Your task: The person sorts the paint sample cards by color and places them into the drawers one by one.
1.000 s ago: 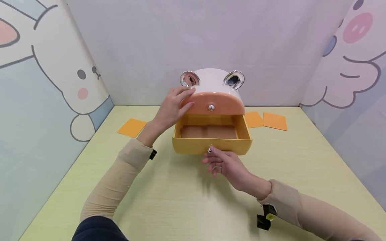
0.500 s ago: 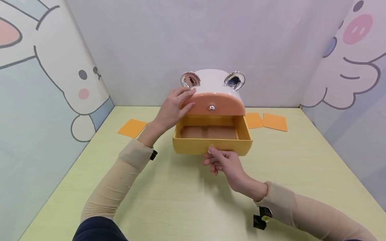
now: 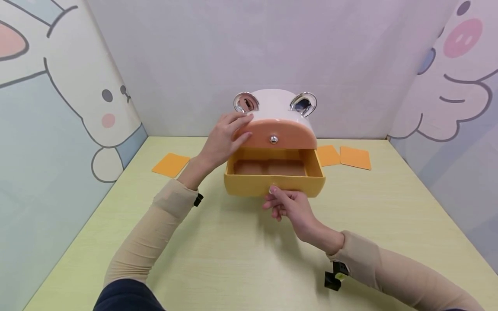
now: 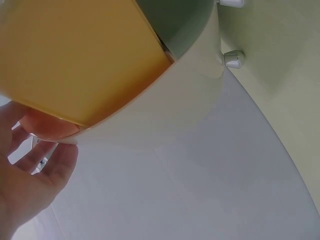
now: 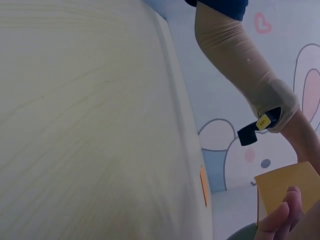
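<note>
A small frog-shaped cabinet with a white body [image 3: 273,101] stands on the table, with a closed orange upper drawer [image 3: 288,134] and a pulled-out yellow lower drawer [image 3: 241,185]. Inside the yellow drawer I see only its brown-looking floor. My right hand [image 3: 297,214] pinches the yellow drawer's knob, which thumb and fingers mostly hide. My left hand [image 3: 221,136] rests on the cabinet's upper left edge, its fingers extended on top and its thumb against the orange front. In the left wrist view, fingertips [image 4: 62,157] touch the rim of the white casing.
An orange square card [image 3: 170,165] lies left of the cabinet. Two more cards, one nearer [image 3: 327,155] and one farther right [image 3: 355,157], lie on its other side. Silver-rimmed eyes [image 3: 303,104] stick up from the cabinet top. Printed walls enclose the table [image 3: 218,259].
The yellow drawer has slid slightly inward, toward the cabinet, and my right hand has moved forward with it. My left hand keeps its place on the cabinet.
</note>
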Demonstrator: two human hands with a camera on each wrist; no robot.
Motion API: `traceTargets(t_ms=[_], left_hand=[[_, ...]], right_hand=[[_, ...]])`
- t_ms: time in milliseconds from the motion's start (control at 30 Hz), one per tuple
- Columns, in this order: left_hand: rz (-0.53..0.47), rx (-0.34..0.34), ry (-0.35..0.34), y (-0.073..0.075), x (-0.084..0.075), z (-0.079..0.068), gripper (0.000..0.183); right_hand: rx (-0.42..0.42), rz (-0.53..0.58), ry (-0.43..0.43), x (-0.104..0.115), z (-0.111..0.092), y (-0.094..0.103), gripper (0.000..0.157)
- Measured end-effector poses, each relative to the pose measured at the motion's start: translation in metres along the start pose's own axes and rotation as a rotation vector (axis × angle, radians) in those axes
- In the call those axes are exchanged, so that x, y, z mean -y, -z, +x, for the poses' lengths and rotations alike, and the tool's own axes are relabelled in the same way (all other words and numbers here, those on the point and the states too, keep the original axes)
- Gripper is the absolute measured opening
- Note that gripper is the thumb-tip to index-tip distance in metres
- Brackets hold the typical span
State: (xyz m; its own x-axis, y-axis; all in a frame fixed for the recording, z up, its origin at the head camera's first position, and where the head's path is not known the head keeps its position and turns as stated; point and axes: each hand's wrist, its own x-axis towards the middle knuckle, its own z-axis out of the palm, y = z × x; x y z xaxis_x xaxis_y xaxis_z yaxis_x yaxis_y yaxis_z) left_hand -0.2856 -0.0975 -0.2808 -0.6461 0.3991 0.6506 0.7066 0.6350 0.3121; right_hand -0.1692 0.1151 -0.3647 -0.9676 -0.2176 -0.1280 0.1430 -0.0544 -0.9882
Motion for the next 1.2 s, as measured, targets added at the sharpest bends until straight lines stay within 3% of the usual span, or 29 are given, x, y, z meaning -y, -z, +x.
traceTargets(t_ms=[1200], left_hand=[[-0.005, -0.002, -0.006, -0.001, 0.002, 0.0, 0.042]], right_hand=[[0.001, -0.038, 0.034, 0.007, 0.061, 0.018, 0.041]])
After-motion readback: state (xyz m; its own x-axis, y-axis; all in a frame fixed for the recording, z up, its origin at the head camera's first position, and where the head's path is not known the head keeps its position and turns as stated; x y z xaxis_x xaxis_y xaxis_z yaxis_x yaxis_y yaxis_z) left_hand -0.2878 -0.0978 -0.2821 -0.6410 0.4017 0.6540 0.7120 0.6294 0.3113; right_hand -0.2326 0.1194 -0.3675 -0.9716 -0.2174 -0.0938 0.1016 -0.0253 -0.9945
